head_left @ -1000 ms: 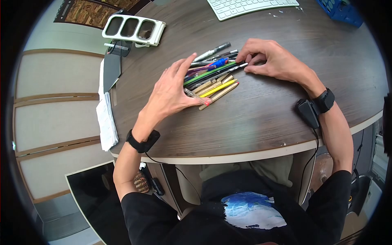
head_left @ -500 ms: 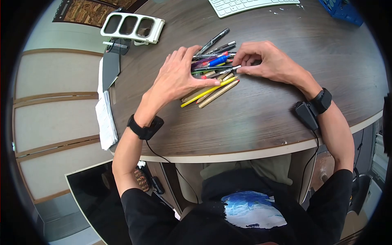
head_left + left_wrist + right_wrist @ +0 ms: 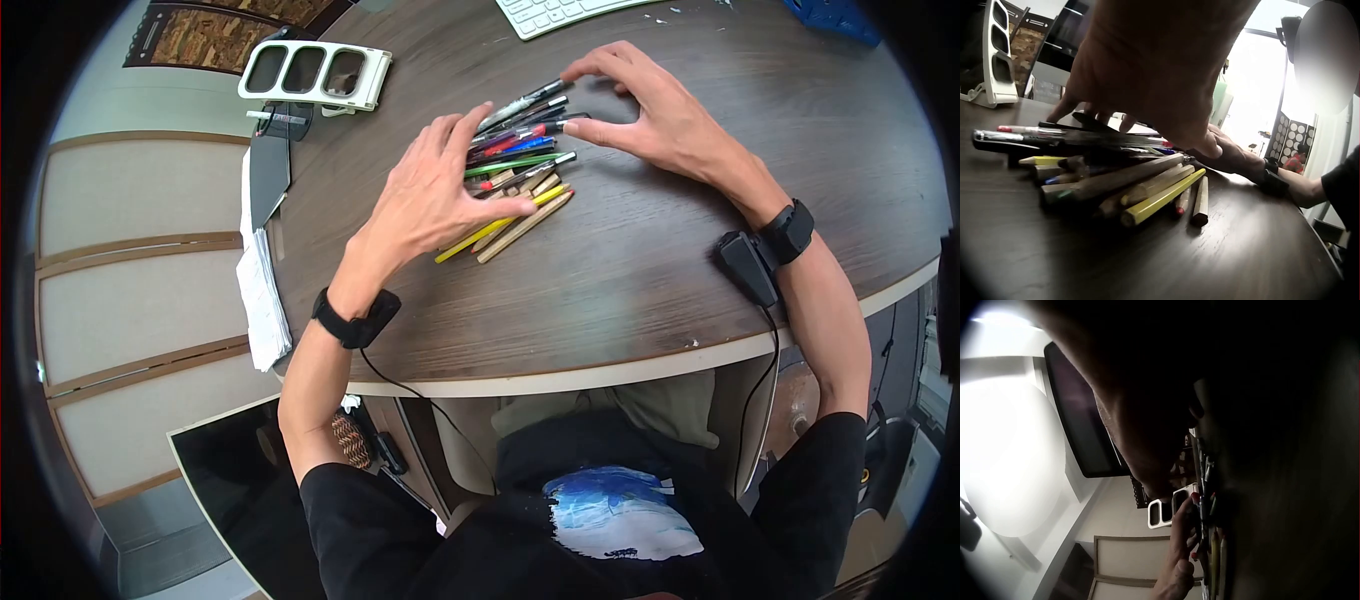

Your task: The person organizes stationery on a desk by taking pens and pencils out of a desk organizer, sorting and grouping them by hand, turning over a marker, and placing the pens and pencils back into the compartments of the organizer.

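Note:
A heap of pens [image 3: 515,140] and pencils [image 3: 527,226] lies on the dark wooden table. Spread over its left side is the left hand [image 3: 425,195], fingers fairly straight, thumb above the yellow pencil [image 3: 460,246]. At the heap's right end the right hand [image 3: 665,118] has thumb and fingers apart, its fingertips at the ends of the upper pens. In the left wrist view, wooden pencils [image 3: 1116,178] and a yellow one [image 3: 1163,199] lie below the left hand [image 3: 1147,75]. The right wrist view is dark; the right hand [image 3: 1141,425] reaches over the pens [image 3: 1202,475].
A white keyboard [image 3: 565,12] lies at the back, with a blue basket [image 3: 838,18] at the back right. A white three-window holder [image 3: 315,75], a dark pen cup [image 3: 290,122] and stacked papers [image 3: 262,300] stand or lie on the left. Wrist-camera cables hang over the front edge.
The right hand has moved up and away from the heap's middle, its thumb and fingers spreading apart. The pens have shifted into closer lines. The left hand stays at the left side.

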Action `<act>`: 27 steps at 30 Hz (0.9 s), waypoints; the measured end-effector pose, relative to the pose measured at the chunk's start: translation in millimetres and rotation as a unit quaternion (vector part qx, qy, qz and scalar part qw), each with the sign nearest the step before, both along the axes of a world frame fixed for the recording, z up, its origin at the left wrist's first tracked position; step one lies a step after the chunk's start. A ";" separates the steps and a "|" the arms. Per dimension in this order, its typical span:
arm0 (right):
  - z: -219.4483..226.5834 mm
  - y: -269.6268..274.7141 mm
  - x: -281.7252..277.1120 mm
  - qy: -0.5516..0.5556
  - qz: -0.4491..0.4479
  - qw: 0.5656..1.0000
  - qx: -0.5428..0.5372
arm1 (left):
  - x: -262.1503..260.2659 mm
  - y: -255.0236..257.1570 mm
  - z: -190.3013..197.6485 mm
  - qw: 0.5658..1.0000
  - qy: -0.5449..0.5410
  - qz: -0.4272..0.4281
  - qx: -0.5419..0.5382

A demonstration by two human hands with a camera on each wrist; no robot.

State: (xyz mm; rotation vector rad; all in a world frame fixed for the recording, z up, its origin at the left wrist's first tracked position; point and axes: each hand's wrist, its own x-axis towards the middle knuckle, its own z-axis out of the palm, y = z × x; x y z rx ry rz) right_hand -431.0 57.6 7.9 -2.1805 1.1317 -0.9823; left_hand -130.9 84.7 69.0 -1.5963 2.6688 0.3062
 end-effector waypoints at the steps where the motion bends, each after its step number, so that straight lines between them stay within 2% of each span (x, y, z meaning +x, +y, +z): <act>1: -3.8 -0.6 0.4 -0.001 -0.002 1.000 0.000 | 7.1 1.6 0.6 1.000 -0.001 -0.002 0.000; 4: -13.4 1.1 3.2 0.014 -0.014 0.998 -0.052 | 21.6 11.3 -7.4 1.000 0.002 -0.016 -0.012; 6: -12.9 4.4 4.7 0.077 0.025 0.995 -0.064 | 24.6 19.5 -12.3 0.997 -0.008 -0.062 -0.042; 10: -6.1 6.6 3.9 0.061 0.067 0.995 -0.036 | 23.8 24.6 -11.7 0.999 0.015 -0.033 0.011; 12: -1.3 5.2 1.9 0.060 0.109 0.992 0.009 | 26.8 23.5 -9.4 0.997 0.064 -0.007 0.051; 16: -5.1 5.1 1.1 0.060 0.084 0.994 0.021 | 27.2 20.2 -8.2 0.998 0.043 -0.026 0.041; 19: -7.1 -2.1 2.9 0.005 0.109 0.994 0.001 | 22.3 14.6 -10.2 0.997 0.053 -0.048 -0.004; 21: -6.1 -4.4 1.7 -0.064 0.088 0.994 -0.002 | 19.6 11.2 -15.2 0.997 0.030 -0.066 -0.009; 24: -0.4 -1.3 0.1 -0.087 0.064 0.993 0.054 | 21.5 16.9 -15.6 0.998 0.032 -0.045 -0.009; 27: 8.8 -4.5 -7.7 -0.068 0.065 0.995 0.036 | 28.1 28.8 -15.7 0.999 0.034 -0.031 -0.019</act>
